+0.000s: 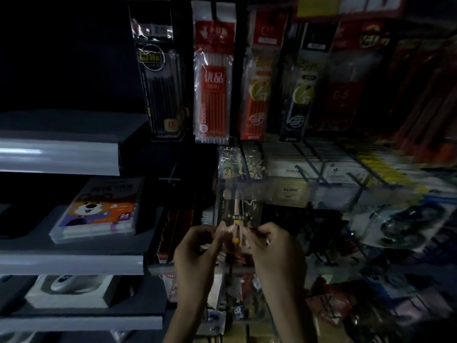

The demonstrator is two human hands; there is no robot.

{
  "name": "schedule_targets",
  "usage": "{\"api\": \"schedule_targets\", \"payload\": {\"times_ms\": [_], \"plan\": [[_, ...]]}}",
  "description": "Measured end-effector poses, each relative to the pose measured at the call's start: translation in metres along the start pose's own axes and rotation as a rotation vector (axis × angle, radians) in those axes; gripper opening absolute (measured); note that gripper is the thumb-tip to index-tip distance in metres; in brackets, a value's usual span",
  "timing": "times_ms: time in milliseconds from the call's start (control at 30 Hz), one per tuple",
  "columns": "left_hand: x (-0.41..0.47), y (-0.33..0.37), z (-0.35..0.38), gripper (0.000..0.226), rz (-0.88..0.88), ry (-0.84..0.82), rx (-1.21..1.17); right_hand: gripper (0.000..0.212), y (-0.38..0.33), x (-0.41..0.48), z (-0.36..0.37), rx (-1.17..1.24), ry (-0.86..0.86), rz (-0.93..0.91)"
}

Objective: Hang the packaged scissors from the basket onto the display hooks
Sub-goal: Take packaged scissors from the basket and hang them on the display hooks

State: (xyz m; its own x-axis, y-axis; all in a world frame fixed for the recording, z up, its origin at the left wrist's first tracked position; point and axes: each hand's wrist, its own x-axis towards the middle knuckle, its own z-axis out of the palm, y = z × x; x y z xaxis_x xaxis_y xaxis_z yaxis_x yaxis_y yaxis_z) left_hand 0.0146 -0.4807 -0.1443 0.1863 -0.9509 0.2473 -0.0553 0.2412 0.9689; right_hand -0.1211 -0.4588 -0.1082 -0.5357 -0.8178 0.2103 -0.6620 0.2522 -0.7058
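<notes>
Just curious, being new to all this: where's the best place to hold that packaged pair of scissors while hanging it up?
Probably by its bottom corners, from below, as both hands do now: left hand and right hand pinch the packaged scissors low down. The pack stands upright, so its top stays free for a hook.

My head view is very dim; the upper left corner falls to near black. What light there is catches the pale shelf edge (59, 157) on the left as a soft streak, and glare glints off the clear wrap of the pen packs (214, 78) up top. The right side smears into heavy motion blur. Straight lines bow toward the edges. Both hands read soft, their fingers indistinct.
</notes>
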Motion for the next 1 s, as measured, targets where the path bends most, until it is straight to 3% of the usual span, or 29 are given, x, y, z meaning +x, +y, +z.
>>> {"api": "schedule_targets", "payload": {"times_ms": [500,667,767,833,1000], "plan": [[0.026,-0.01,0.015,0.008,-0.022,0.019,0.038,0.047,-0.016,0.027,-0.003,-0.123,-0.023,-0.016],[0.035,-0.016,0.016,0.021,0.051,0.014,0.133,0.046,-0.008,0.035,-0.001,-0.069,-0.037,-0.008],[0.04,-0.018,0.015,0.055,0.049,0.018,0.208,0.048,-0.011,0.038,-0.003,-0.054,-0.056,-0.014],[0.041,-0.014,0.017,0.065,0.003,-0.017,0.135,0.055,-0.013,0.038,-0.002,-0.042,-0.085,-0.029],[0.04,-0.011,0.024,0.048,0.0,-0.132,0.061,0.054,-0.015,0.034,0.003,0.001,-0.124,-0.055]]}}
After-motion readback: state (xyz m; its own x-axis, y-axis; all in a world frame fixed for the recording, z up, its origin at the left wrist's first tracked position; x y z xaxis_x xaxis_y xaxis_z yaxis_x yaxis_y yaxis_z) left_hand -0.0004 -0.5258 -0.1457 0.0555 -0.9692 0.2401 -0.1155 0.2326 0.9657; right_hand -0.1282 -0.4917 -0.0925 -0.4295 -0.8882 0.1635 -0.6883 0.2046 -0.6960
